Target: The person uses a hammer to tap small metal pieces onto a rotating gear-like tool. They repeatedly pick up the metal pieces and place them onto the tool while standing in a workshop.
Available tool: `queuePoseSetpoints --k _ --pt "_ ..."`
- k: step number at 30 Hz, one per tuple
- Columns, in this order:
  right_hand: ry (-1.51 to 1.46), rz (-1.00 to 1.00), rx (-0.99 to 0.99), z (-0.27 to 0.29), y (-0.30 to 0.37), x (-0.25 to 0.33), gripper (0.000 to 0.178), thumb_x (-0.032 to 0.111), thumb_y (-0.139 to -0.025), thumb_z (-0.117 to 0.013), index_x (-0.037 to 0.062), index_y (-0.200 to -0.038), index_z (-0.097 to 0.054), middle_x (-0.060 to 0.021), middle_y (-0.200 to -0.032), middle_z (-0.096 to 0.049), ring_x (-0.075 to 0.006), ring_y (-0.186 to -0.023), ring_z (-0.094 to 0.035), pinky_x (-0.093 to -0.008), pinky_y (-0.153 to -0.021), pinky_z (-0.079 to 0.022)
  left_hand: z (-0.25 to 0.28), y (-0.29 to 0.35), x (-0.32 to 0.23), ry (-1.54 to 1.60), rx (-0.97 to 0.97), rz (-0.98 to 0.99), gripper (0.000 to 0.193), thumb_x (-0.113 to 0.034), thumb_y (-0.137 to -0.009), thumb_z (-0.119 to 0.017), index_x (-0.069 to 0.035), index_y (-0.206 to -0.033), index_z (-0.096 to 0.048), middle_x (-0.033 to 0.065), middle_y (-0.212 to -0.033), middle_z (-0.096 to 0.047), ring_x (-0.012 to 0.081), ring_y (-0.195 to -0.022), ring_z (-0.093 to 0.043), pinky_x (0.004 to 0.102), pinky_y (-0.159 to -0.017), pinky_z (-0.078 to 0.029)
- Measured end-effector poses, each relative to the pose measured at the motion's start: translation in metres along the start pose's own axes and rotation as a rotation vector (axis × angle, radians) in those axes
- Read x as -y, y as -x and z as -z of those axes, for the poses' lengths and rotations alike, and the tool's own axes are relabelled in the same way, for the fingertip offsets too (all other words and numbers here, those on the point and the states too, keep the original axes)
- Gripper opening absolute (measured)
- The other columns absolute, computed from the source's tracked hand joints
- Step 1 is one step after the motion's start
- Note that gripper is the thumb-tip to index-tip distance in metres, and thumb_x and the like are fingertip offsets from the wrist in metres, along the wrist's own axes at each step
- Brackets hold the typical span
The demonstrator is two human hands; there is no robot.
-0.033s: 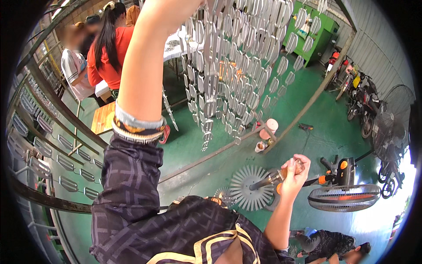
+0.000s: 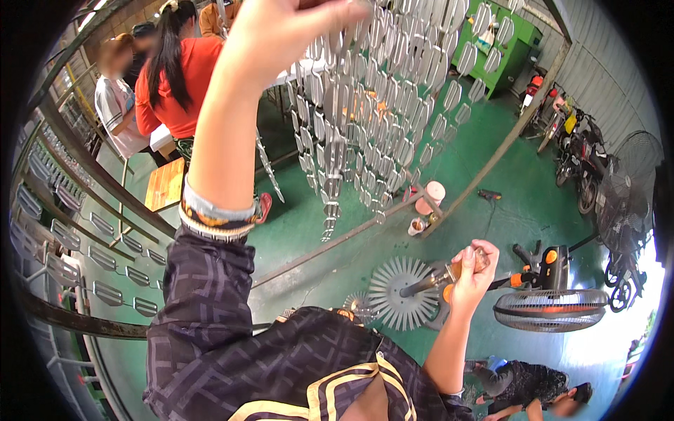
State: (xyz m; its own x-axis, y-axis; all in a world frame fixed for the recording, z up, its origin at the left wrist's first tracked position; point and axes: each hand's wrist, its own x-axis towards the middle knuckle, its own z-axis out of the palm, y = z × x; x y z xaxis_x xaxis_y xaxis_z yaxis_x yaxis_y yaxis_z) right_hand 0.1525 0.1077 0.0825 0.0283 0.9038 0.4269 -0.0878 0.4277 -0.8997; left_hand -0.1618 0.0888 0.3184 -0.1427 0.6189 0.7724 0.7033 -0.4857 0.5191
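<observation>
My left hand [image 2: 291,28] is raised at the top edge, beside a hanging cluster of shiny metal slotted pieces [image 2: 379,105] linked in long strands. Its thumb stretches across the upper strands. The other fingers are mostly cut off by the frame, so any grip is hidden. Lower right, my right hand [image 2: 474,277] is closed around the brown handle of a tool [image 2: 426,283] with a metal collar and a straight dark shaft. The shaft points left, overlapping in view a round slotted metal disc [image 2: 398,309] lower down.
Black pedestal fans [image 2: 551,309] stand at the right, motorbikes [image 2: 583,151] behind. More metal pieces [image 2: 105,259] hang on a curved frame at left. Several people [image 2: 179,84] work at a table, upper left; another person [image 2: 526,386] is low right. A pink bucket [image 2: 430,198] sits beyond the frame bar.
My left hand has come lower into view, so its thumb now shows in front of the strands. My right hand and its tool have shifted only slightly.
</observation>
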Motion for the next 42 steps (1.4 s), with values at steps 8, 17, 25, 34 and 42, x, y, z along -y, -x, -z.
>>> queuePoseSetpoints --k 8,17,25,34,42 --pt "-0.045 0.018 0.005 0.007 -0.007 -0.014 0.017 0.008 -0.086 -0.055 0.0025 -0.1 -0.047 -0.0039 -0.069 -0.05 -0.0099 -0.063 -0.049 -0.021 -0.059 -0.04 -0.079 0.15 0.095 0.419 0.421 0.337 0.01 -0.003 -0.073 -0.069 0.001 -0.079 -0.061 0.0031 -0.078 -0.063 0.0075 -0.072 -0.057 0.0228 -0.066 -0.047" --pt "-0.132 0.051 0.027 0.009 -0.007 -0.015 0.016 0.008 -0.087 -0.055 0.0017 -0.099 -0.047 -0.0052 -0.073 -0.05 -0.0117 -0.064 -0.051 -0.0246 -0.06 -0.042 -0.169 0.329 0.152 0.435 0.721 0.291 0.015 -0.007 -0.07 -0.071 0.0 -0.082 -0.063 0.0098 -0.076 -0.061 0.0227 -0.07 -0.06 0.0303 -0.063 -0.047" --pt "-0.147 0.043 -0.007 0.008 -0.009 -0.018 0.016 0.009 -0.087 -0.055 0.0015 -0.098 -0.047 -0.0054 -0.073 -0.05 -0.0118 -0.064 -0.05 -0.0249 -0.06 -0.042 -0.203 0.395 0.164 0.434 0.93 0.235 0.015 -0.011 -0.07 -0.07 -0.003 -0.081 -0.063 0.0089 -0.078 -0.062 0.0263 -0.073 -0.061 0.0337 -0.065 -0.048" --pt "-0.137 0.046 -0.057 0.005 -0.01 -0.016 0.016 0.009 -0.086 -0.056 0.0017 -0.098 -0.048 -0.005 -0.074 -0.05 -0.0119 -0.064 -0.051 -0.0252 -0.061 -0.042 -0.219 0.411 0.169 0.413 1.038 0.154 0.017 -0.019 -0.072 -0.066 -0.005 -0.082 -0.064 0.0088 -0.082 -0.062 0.0295 -0.076 -0.06 0.0371 -0.066 -0.048" --pt "-0.169 0.05 -0.071 0.007 -0.008 -0.016 0.016 0.008 -0.086 -0.057 0.0024 -0.098 -0.048 -0.0049 -0.072 -0.051 -0.0115 -0.063 -0.05 -0.0243 -0.058 -0.041 -0.234 0.419 0.166 0.354 1.046 0.094 0.015 -0.018 -0.071 -0.066 -0.007 -0.082 -0.065 0.0077 -0.081 -0.063 0.0271 -0.075 -0.061 0.0362 -0.067 -0.048"
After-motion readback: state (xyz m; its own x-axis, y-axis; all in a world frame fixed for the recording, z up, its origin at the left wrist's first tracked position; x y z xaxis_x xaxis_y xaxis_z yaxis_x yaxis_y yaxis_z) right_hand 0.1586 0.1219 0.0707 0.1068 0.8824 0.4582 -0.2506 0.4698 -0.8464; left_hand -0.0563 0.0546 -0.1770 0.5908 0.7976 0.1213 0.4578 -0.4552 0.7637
